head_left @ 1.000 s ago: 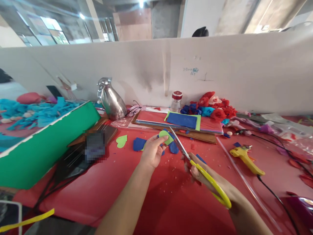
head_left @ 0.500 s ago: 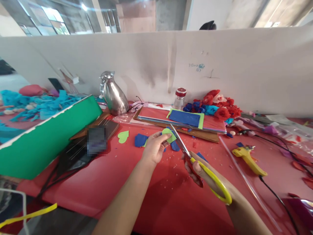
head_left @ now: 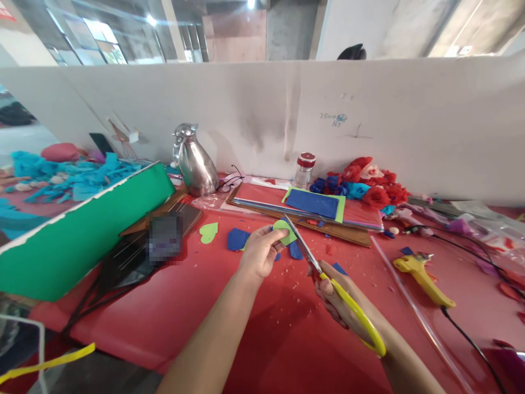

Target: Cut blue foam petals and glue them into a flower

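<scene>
Between the thumb and fingers of my left hand (head_left: 262,247) is a small light green paper piece (head_left: 289,234). My right hand (head_left: 334,290) is wrapped round the yellow handles of a pair of scissors (head_left: 305,247), whose blades lie against the right edge of the green piece. The blades look nearly closed. A green paper heart (head_left: 209,233) lies flat to the left of my left hand. Blue paper pieces (head_left: 238,239) lie beside and behind my fingers on the red table (head_left: 164,323).
A steel jug (head_left: 197,167), stacked coloured sheets (head_left: 258,197), a lidded jar (head_left: 304,171) and paper flowers (head_left: 375,196) stand along the wall. At left is a green box (head_left: 86,246); at right, a yellow glue gun (head_left: 424,280) and clear tube (head_left: 418,309).
The scissor handles have come closer together, and the blades have closed beside the green piece. The whole view has shifted slightly, with the scene lower and to the right.
</scene>
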Tool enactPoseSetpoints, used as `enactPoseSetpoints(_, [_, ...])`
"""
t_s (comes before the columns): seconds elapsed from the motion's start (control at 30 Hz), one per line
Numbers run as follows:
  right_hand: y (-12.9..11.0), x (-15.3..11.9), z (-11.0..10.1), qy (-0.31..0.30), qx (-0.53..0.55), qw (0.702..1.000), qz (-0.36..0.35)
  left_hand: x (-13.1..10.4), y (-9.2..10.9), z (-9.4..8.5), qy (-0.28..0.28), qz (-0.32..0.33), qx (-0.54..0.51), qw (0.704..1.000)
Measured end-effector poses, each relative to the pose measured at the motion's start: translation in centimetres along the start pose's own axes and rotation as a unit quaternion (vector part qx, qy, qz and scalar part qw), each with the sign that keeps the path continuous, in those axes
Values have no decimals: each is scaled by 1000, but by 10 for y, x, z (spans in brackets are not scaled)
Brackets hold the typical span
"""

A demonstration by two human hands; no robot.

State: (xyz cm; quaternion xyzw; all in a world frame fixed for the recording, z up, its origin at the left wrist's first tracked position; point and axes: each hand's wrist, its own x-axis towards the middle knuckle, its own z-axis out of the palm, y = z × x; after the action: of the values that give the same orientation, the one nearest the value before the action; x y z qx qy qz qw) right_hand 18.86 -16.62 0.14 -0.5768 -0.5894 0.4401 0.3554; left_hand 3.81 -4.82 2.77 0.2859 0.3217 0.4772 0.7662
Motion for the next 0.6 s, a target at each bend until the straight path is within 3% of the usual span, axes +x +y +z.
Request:
enactPoseSetpoints(0.3, [6, 5, 2, 15, -19, 999, 34, 4, -1, -5, -4, -9, 7, 1000])
enactPoseSetpoints(0.6, [-6, 2, 7, 38, -2, 998, 43, 3, 1, -3, -7, -16, 15, 1000])
